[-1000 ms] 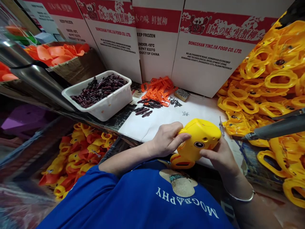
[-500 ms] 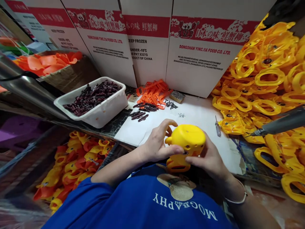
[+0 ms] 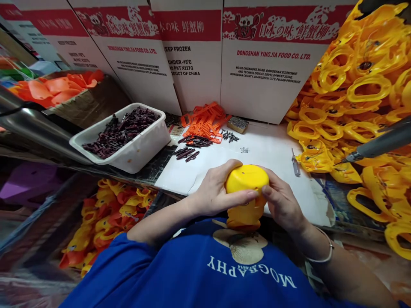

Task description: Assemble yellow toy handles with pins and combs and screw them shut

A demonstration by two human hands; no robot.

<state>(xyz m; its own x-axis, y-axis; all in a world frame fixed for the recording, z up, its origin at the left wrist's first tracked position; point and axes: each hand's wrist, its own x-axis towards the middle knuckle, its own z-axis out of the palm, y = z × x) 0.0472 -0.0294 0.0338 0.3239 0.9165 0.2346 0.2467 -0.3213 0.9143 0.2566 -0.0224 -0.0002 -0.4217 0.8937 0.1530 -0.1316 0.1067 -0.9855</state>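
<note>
A yellow plastic toy duck body (image 3: 246,179) is held upright close to my shirt, its rounded top facing up. My left hand (image 3: 221,190) wraps round its left side, thumb laid across the front. On the other side my right hand (image 3: 281,194) grips it, with the thumb pressed near a small hole. The lower part of the toy hangs in front of my shirt and is partly shaded. Beyond the hands, dark maroon plastic pieces (image 3: 186,153), orange plastic parts (image 3: 205,124) and small screws (image 3: 230,136) lie on the white sheet (image 3: 218,156).
A white tub (image 3: 141,149) of maroon pieces stands at left. Yellow shells (image 3: 340,107) pile up at right, near a screwdriver (image 3: 295,163) and a hanging power driver (image 3: 382,143). Assembled ducks (image 3: 109,218) fill a bin lower left. Cartons (image 3: 257,68) wall the back.
The yellow toy has turned in my hands, hiding most of its front. My left thumb now lies further across it, and my right hand has shifted its grip. The view has moved slightly.
</note>
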